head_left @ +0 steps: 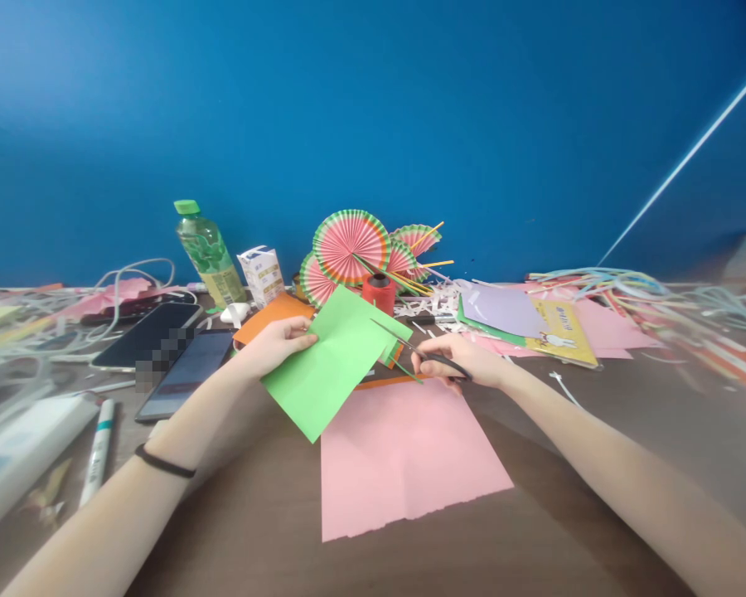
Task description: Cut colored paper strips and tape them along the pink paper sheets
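A sheet of green paper point(329, 361) is pinched at its left edge by my left hand point(283, 340), which holds it tilted above the table. My right hand point(451, 361) grips dark-handled scissors point(444, 362), their blades reaching to the green sheet's right corner. A thin green strip point(407, 371) hangs down by the blades. Below the green sheet, a pink sheet point(410, 464) with a ragged front edge lies flat on the table. Orange paper point(277, 317) lies behind my left hand.
Pink-and-green folded paper fans point(351, 247) stand at the back beside a red spool point(379, 292). At left are a green-capped bottle point(211, 261), a small carton point(261, 275), two phones point(190, 375) and a marker point(98, 452). Purple paper point(510, 312) and a yellow booklet point(563, 332) lie right.
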{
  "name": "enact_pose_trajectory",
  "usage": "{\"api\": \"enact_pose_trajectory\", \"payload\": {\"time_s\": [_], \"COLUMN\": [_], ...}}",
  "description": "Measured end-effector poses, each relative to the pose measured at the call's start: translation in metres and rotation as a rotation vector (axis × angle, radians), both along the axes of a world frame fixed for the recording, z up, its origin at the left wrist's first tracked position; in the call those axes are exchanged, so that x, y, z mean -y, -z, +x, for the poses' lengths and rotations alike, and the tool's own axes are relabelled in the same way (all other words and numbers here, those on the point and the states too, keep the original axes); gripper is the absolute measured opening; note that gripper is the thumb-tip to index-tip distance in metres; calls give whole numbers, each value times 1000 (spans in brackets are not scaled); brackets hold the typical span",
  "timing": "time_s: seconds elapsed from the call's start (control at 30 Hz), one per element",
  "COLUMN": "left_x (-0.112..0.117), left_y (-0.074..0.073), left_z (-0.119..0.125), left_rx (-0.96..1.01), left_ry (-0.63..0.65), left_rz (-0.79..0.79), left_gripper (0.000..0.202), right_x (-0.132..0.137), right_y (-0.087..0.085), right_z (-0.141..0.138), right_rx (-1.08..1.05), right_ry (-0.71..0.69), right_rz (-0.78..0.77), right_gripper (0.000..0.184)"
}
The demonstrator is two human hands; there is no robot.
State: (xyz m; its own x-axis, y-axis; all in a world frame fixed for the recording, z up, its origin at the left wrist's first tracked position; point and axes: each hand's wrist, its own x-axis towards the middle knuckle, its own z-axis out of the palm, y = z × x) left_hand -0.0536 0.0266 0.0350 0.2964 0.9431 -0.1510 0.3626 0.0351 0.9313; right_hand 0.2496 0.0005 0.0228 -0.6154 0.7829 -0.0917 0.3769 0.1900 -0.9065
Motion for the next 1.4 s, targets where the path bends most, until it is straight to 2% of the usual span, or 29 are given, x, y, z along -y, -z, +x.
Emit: {"api": "enact_pose_trajectory", "payload": {"time_s": [1.13,1.27,1.4], "left_x": [0,-4,-14], "left_y": [2,2,5], "left_z": [-1,-5,-18], "left_rx": [-39,-29,-20], "left_ry": [-14,-68,-224], "left_rz": [28,28,79], "left_gripper": [31,32,28], "right_x": [1,3,3], "right_y": [-1,-7,-12], "right_z": [0,1,4], "right_rx": [49,119,199], "right_ry": [15,17,40], "right_rz": [-4,-1,9], "right_gripper": [32,33,33]}}
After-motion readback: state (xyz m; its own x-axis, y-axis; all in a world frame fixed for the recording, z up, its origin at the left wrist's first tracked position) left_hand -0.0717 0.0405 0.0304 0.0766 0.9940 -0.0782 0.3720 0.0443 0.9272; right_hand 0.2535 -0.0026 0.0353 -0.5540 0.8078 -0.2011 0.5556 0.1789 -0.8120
